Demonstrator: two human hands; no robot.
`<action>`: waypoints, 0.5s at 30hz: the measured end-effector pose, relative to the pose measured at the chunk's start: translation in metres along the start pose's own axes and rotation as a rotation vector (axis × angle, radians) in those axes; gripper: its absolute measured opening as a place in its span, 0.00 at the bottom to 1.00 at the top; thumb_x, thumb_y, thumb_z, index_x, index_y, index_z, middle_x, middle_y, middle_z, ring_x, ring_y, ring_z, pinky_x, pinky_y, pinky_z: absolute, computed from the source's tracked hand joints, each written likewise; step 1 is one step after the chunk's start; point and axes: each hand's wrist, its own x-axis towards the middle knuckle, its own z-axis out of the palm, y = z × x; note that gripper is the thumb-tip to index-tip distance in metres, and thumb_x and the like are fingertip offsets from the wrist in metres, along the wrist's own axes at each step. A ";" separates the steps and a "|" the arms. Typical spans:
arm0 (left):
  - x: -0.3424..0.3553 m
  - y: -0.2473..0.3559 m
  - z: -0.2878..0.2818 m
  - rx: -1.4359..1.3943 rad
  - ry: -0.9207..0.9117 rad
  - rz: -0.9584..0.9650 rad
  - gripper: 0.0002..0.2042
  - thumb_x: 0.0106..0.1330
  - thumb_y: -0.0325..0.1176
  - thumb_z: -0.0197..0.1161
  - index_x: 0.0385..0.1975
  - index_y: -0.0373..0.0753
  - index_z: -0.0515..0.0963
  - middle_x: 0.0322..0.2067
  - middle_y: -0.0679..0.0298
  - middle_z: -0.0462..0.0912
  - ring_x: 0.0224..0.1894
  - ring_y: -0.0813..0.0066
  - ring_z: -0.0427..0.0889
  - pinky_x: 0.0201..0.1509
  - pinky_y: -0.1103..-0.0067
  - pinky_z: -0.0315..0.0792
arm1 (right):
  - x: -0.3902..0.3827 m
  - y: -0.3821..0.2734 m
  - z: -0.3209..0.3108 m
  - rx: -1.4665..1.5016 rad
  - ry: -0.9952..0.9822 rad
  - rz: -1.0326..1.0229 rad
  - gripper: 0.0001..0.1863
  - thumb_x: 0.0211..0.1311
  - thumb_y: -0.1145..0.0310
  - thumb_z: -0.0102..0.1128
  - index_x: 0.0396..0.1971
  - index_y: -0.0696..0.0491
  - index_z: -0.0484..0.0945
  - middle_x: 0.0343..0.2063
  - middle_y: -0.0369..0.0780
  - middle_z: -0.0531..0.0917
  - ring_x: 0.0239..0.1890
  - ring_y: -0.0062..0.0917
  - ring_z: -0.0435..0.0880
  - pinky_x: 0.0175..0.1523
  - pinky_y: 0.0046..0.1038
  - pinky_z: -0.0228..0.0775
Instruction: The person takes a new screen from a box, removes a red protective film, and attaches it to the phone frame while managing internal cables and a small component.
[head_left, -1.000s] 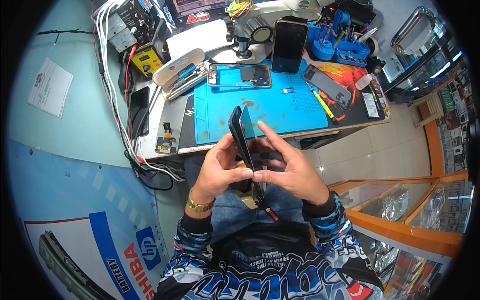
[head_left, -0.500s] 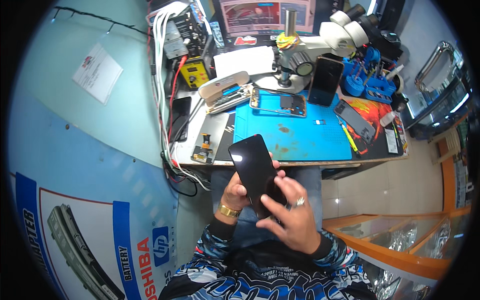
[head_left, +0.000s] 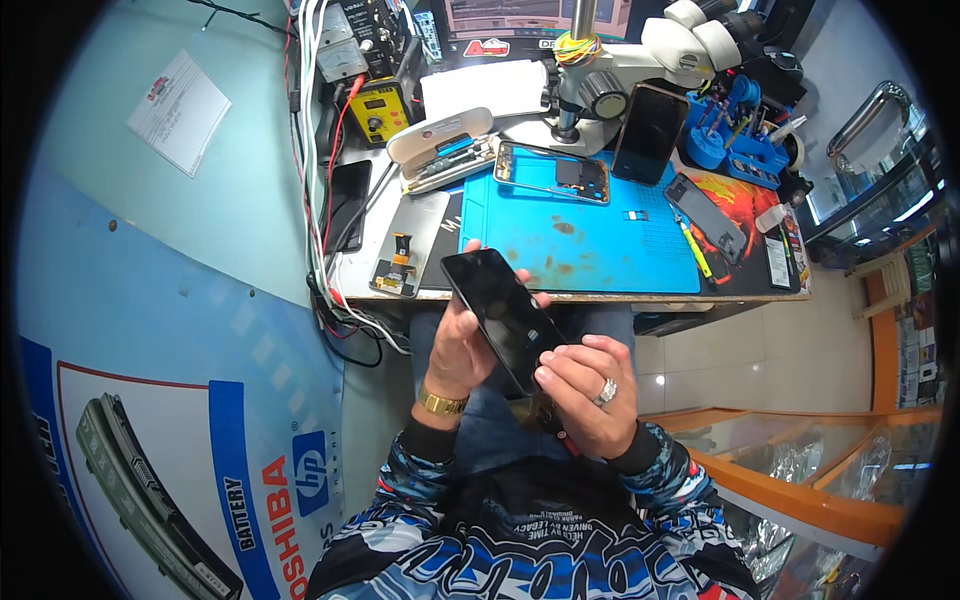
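Note:
A black phone (head_left: pixel 490 295) lies face up and tilted in my left hand (head_left: pixel 450 345), whose fingers wrap behind it and round its sides. A small pale shape shows on its dark screen. My right hand (head_left: pixel 590 395), with a ring, has curled fingers on the phone's lower end. Beyond them lie a blue mat (head_left: pixel 630 265) with an opened phone frame (head_left: pixel 530 165), a small part (head_left: pixel 636 216) and a yellow-handled tool (head_left: pixel 696 250). A loose screen assembly with a flex cable (head_left: pixel 398 275) sits left of the mat.
Behind stand a microscope (head_left: pixel 680 55), an upright phone (head_left: pixel 650 125), a blue tool holder (head_left: pixel 710 145), a yellow-fronted device (head_left: pixel 375 110) and a case of drivers (head_left: pixel 440 165). Cables (head_left: pixel 310 230) hang at the desk's left. Glass display cases (head_left: pixel 780 465) are at the right.
The phone has turned from edge-on to face up and then tilted further leftward. My right hand's fingers, earlier spread over the screen, are now bunched at its lower end.

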 end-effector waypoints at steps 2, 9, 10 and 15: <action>-0.003 0.000 0.000 -0.009 0.018 0.044 0.48 0.60 0.46 0.73 0.77 0.59 0.48 0.63 0.49 0.72 0.63 0.39 0.76 0.67 0.51 0.73 | 0.003 0.001 0.003 0.005 0.096 -0.028 0.20 0.50 0.75 0.69 0.47 0.54 0.83 0.44 0.39 0.86 0.48 0.31 0.84 0.55 0.40 0.73; -0.005 0.005 -0.005 -0.059 -0.106 0.098 0.45 0.60 0.51 0.72 0.75 0.59 0.51 0.63 0.47 0.71 0.63 0.38 0.75 0.64 0.50 0.75 | -0.003 -0.004 0.003 0.049 0.056 -0.145 0.19 0.49 0.76 0.70 0.44 0.52 0.84 0.43 0.35 0.84 0.46 0.27 0.82 0.52 0.37 0.75; -0.005 0.007 -0.006 -0.088 -0.137 0.092 0.46 0.60 0.50 0.73 0.76 0.60 0.50 0.63 0.46 0.71 0.63 0.37 0.75 0.63 0.49 0.75 | -0.006 -0.005 0.005 0.051 0.058 -0.153 0.19 0.49 0.76 0.70 0.44 0.52 0.84 0.43 0.35 0.84 0.46 0.27 0.82 0.52 0.37 0.75; -0.011 0.014 -0.009 -0.030 -0.140 0.011 0.55 0.49 0.45 0.80 0.77 0.58 0.50 0.60 0.41 0.72 0.56 0.33 0.80 0.57 0.49 0.79 | -0.025 -0.007 0.010 0.085 0.014 -0.193 0.19 0.49 0.74 0.70 0.45 0.49 0.85 0.44 0.34 0.83 0.48 0.27 0.82 0.53 0.36 0.75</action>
